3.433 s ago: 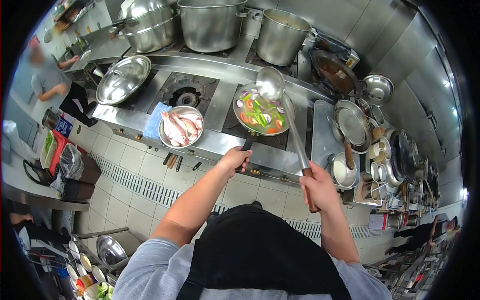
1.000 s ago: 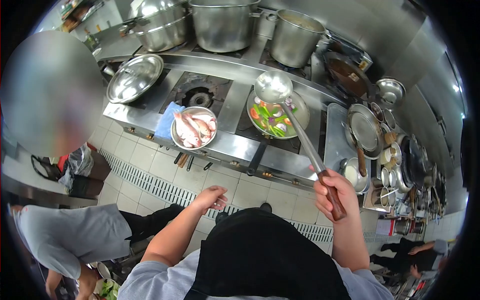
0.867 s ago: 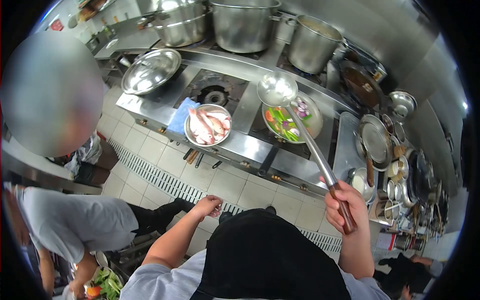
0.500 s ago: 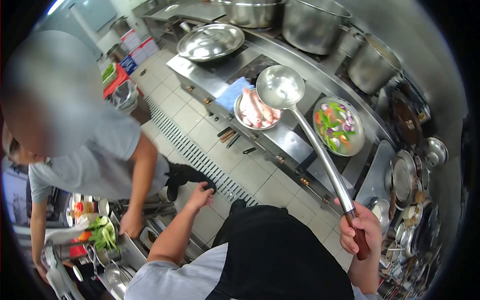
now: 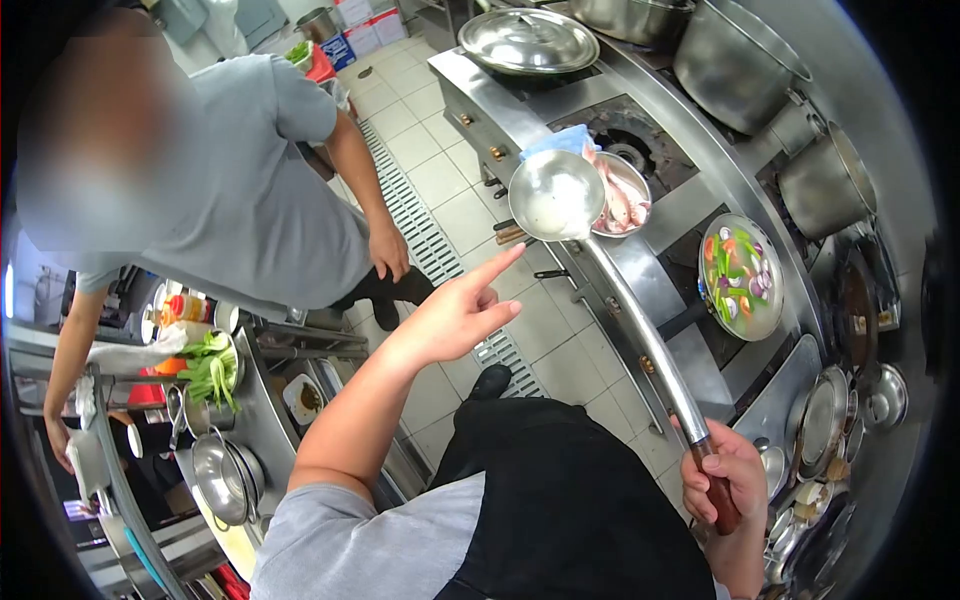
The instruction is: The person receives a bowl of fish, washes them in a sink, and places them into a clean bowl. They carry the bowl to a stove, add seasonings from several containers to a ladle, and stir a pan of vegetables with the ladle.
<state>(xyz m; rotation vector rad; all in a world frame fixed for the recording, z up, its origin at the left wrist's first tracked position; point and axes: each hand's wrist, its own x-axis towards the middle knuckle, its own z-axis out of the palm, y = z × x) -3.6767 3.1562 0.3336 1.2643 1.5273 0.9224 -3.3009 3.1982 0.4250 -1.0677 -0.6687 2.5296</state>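
My right hand (image 5: pixel 728 478) is wrapped round the brown wooden handle of a long steel ladle (image 5: pixel 655 350). The ladle's bowl (image 5: pixel 556 196) hangs in front of the stove's near edge, overlapping the view of a bowl of pinkish fish (image 5: pixel 625 200). In mid-air at the centre, my left hand (image 5: pixel 458 312) holds nothing, with its index finger and thumb stretched out. A blue cloth (image 5: pixel 562 142) lies beside the fish. Farther right on the stove, a pan (image 5: pixel 765 318) contains cut green, orange and purple vegetables.
A person in grey (image 5: pixel 235 190) stands at the left, beside shelving with steel bowls (image 5: pixel 222 480) and leafy greens (image 5: pixel 210 370). Large pots (image 5: pixel 735 75) and a lidded wok (image 5: pixel 528 42) line the stove. A floor drain (image 5: pixel 415 215) crosses the tiles.
My left hand has risen and stretched forward, its index finger extended. The view has shifted left, so the stove appears farther right. The ladle stays in my right hand. The other person stands more upright.
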